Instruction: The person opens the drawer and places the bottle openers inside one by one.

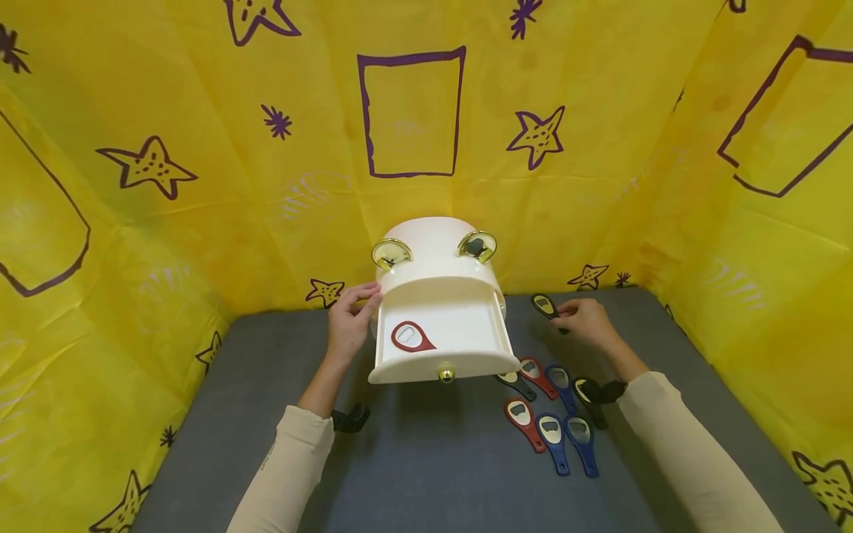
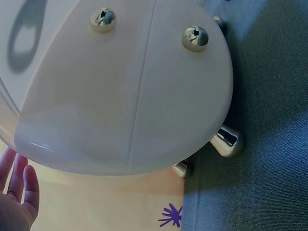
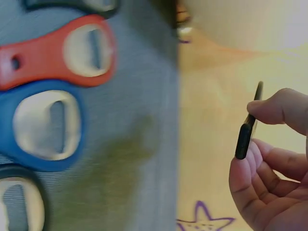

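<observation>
My right hand [image 1: 586, 322] pinches a black bottle opener [image 1: 543, 304] between thumb and fingers, above the table to the right of a white box. In the right wrist view this bottle opener [image 3: 244, 137] appears edge-on. My left hand [image 1: 349, 322] rests against the left side of the white box [image 1: 433, 252], its fingers [image 2: 31, 185] fairly straight at the box's edge in the left wrist view. The box's upper drawer [image 1: 460, 363] is pulled out, and a red bottle opener [image 1: 408, 336] lies inside it on the left.
Several red, blue and dark bottle openers lie on the grey table [image 1: 426, 474] right of the drawer, including a red one [image 1: 520, 413] and a blue one [image 1: 552, 429]. Gold knobs and round gold-rimmed eyes [image 1: 392, 253] stick out from the box. Yellow patterned cloth [image 1: 413, 111] surrounds the table.
</observation>
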Demonstrator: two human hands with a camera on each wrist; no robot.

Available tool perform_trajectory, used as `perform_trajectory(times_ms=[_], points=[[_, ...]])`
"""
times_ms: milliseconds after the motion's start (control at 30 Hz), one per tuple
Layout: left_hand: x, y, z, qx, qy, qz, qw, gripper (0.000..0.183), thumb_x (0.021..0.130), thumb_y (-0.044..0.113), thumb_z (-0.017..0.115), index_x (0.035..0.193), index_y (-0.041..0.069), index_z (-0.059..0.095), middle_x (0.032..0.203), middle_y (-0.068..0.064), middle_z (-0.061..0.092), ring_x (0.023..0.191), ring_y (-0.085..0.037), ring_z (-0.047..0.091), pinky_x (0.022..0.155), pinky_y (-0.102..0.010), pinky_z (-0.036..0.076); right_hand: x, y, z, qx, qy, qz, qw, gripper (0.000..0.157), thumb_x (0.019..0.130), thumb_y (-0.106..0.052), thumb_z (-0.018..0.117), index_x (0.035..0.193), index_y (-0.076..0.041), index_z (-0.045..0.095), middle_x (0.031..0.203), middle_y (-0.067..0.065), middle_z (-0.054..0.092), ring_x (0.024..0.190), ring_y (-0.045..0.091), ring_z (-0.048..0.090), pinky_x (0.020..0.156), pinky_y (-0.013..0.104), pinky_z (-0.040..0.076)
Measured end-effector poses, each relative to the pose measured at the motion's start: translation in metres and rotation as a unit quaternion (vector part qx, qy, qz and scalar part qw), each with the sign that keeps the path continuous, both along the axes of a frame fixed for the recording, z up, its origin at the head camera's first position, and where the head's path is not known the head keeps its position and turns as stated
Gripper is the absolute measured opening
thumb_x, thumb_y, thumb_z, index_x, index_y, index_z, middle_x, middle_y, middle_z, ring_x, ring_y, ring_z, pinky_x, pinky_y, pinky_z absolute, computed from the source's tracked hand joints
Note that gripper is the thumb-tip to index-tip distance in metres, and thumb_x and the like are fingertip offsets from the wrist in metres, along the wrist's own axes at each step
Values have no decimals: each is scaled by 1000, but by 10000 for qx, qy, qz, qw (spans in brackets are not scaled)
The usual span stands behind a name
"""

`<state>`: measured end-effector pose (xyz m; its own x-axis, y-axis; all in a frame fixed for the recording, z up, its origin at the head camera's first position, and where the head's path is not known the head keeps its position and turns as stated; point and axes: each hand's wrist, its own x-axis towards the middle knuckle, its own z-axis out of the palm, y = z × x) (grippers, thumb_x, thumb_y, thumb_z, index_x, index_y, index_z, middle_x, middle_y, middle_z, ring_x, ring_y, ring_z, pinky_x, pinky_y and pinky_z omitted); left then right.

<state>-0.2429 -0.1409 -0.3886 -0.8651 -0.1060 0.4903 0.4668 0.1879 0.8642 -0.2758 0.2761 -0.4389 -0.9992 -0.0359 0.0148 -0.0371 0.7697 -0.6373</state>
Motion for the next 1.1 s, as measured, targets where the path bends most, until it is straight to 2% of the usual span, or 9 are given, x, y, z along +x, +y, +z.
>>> perform_trajectory(times_ms=[133,400,700,1100], points=[[1,-1,1,-30,12,-6,10000,20,88,1,68,101,-15,68,117,-31,62,99,4,58,73,-7,49,1,6,19,-1,68,8,10000,43,88,-21,70,116,11,64,105,27,70,91,37,66,70,33,55],[0,-1,-1,-35,50,6,10000,19,88,1,68,100,-14,68,116,-31,63,99,4,58,74,-8,49,4,10,50,-20,236,-33,9997,47,88,-25,71,119,10,63,107,27,69,93,37,65,66,25,48],[-1,-1,-2,-57,142,31,9999,18,88,0,68,100,-14,68,115,-31,63,100,4,58,73,-8,49,10,-2,71,-122,777,-33,9969,40,88,-21,71,115,8,65,101,25,69,92,37,65,64,20,49],[-1,-1,-2,-50,126,18,9999,19,88,1,68,100,-14,68,115,-31,63,100,4,58,74,-8,49,18,-21,99,-316,853,70,9958,40,89,-21,70,118,6,65,105,25,68,95,35,65,64,15,48]])
